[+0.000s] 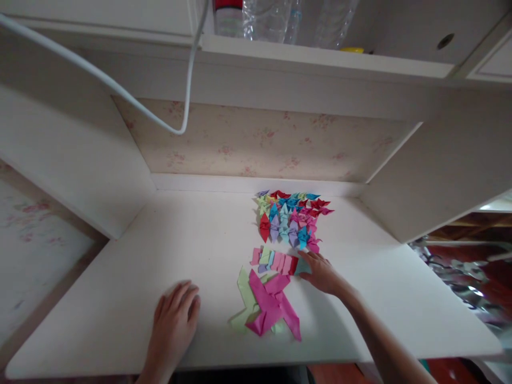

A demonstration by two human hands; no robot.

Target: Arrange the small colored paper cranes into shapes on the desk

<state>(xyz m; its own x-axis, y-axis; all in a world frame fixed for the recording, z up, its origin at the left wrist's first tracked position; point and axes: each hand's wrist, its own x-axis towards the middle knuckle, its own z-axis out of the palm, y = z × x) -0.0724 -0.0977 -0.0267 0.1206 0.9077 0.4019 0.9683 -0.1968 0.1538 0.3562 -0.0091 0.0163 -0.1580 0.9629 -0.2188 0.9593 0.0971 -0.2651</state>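
Note:
My left hand (175, 320) lies flat on the white desk (120, 298) near its front edge, fingers stretched out, holding nothing. My right hand (321, 272) reaches to the right end of a row of small folded paper pieces (274, 261), its fingers touching a blue-green piece (302, 266) there. Just in front lie larger folded pink paper strips (272, 306) crossed over pale green paper strips (246, 298). Behind the row sits a pile of many small colourful origami pieces (292, 216).
The desk sits in an alcove with white side panels and a floral back wall (260, 141). A white cable (120, 93) hangs across the upper left. Plastic bottles (272, 18) stand on the shelf above. Red cluttered items (460, 272) show beyond the right panel.

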